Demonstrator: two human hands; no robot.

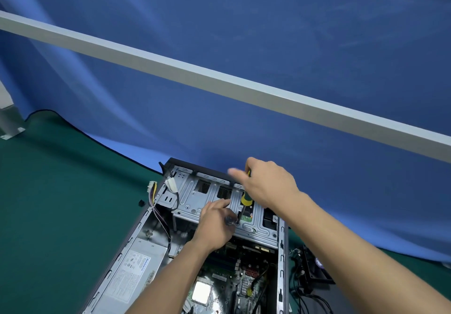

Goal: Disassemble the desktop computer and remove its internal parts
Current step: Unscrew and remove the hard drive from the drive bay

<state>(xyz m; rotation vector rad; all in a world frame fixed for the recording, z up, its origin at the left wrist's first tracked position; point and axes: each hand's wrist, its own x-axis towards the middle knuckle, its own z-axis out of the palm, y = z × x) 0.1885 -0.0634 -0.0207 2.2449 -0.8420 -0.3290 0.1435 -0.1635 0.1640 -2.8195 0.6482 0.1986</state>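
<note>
Head view looks down on a green mat (61,204) backed by a blue cloth (244,33), with the desktop computer (136,230) lying on its side in the near centre, its side panel already off. Inside, the power supply (136,269) sits at the left and the motherboard (234,282) lies near, both apparently not yet removed. A fan (317,267) with cables rests on the mat just right of the case, seemingly already taken out. At the far end sits the metal drive cage (210,199), where work is under way. The right hand (271,184) grips the top of a yellow-green screwdriver (244,200) standing on the cage. The left hand (216,223) has its fingers curled round the shaft near the tip. Most parts appear left to remove.
</note>
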